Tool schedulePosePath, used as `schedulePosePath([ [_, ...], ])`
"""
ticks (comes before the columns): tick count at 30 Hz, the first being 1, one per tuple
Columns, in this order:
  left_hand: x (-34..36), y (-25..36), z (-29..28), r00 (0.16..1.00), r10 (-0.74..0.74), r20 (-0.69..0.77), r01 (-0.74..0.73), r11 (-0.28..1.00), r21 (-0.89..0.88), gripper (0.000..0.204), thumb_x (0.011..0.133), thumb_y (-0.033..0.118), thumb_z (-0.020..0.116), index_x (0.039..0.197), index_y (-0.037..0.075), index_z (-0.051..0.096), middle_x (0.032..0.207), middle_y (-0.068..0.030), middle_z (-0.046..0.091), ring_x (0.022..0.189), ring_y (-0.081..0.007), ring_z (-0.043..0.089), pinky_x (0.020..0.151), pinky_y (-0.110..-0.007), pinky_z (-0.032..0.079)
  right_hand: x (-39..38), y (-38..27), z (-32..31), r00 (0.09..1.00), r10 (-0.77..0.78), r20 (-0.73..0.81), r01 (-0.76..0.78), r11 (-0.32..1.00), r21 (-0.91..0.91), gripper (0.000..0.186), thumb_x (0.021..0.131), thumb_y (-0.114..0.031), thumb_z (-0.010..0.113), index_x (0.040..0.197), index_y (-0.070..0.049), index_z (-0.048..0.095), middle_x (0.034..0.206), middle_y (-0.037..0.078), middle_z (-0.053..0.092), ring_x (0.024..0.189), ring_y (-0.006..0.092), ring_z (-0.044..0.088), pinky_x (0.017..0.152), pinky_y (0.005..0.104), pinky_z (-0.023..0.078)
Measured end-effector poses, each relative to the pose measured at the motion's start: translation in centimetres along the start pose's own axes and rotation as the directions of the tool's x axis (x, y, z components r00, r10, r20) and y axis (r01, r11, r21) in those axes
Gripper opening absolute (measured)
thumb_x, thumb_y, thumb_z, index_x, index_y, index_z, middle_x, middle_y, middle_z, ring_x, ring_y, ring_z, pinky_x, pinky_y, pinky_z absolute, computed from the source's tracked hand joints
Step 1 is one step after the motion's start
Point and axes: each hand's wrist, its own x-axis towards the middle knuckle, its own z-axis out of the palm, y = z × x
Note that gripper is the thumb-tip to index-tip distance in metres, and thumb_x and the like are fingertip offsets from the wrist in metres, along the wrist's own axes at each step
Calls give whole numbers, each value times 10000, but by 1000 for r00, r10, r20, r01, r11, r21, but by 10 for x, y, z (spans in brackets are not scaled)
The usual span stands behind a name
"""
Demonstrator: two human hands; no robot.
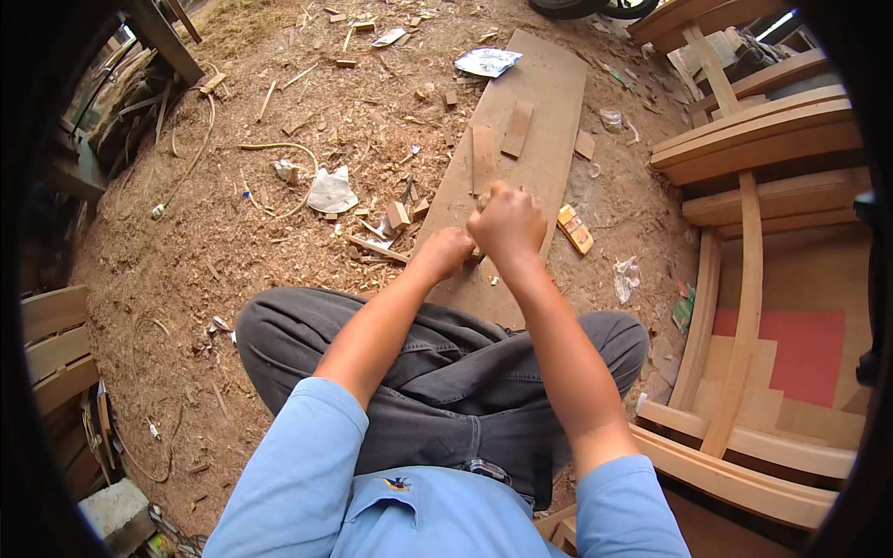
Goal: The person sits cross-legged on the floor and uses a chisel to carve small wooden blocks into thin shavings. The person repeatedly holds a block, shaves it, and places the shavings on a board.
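A long brown board (pixel 549 112) lies on the ground in front of my crossed legs, with two small wooden strips (pixel 517 128) (pixel 484 149) on it. My right hand (pixel 507 226) is closed over the board, below the strips, around a short handle-like object that it mostly hides. My left hand (pixel 445 249) is closed just left of and below the right one, near the board's left edge; what it holds is mostly hidden, with a dark sliver showing between the hands. A yellow packet or tool case (pixel 575 229) lies right of the board.
Stacked wooden frames (pixel 749 307) stand on my right, wooden slats (pixel 56 344) at the left rim. A white-and-blue bag (pixel 486 60) rests on the board's far end. Wood shavings, offcuts, a cord (pixel 279 147) and scraps (pixel 331 193) cover the ground. Wheels (pixel 563 7) show at the top.
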Motion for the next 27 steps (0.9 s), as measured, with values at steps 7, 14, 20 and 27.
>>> schedulePosePath([
  [7, 4, -5, 7, 992, -6, 129, 7, 1000, -7, 147, 817, 66, 601, 912, 44, 711, 1020, -171, 710, 1032, -342, 663, 875, -440, 544, 0, 8, -5, 996, 52, 67, -51, 998, -22, 252, 729, -238, 697, 912, -64, 693, 946, 225, 715, 873, 382, 714, 751, 476, 582],
  [14, 4, -11, 8, 998, -3, 58, 8, 997, -77, 223, 833, 121, 597, 1030, 41, 667, 1050, -209, 693, 1018, -407, 644, 874, -467, 521, -5, 7, -6, 996, 28, 89, -31, 999, 29, 279, 708, -229, 699, 945, -81, 708, 900, 204, 720, 859, 379, 715, 751, 466, 582],
  [20, 0, 4, -6, 995, -86, 56, 95, 980, -172, 161, 785, 75, 645, 921, 34, 719, 1002, -203, 706, 1004, -378, 664, 886, -459, 530, -5, 2, 6, 997, -9, 74, 9, 1000, 1, 246, 711, -222, 681, 919, -97, 715, 839, 190, 720, 801, 356, 724, 729, 452, 585],
  [27, 4, -3, 0, 989, -72, 126, 92, 983, -159, 253, 858, 171, 576, 999, 5, 705, 1056, -229, 699, 1057, -402, 643, 919, -465, 511, -4, 3, 10, 995, 28, -97, -24, 998, 50, 178, 666, -187, 683, 815, -92, 709, 777, 183, 713, 732, 350, 722, 673, 446, 589],
])
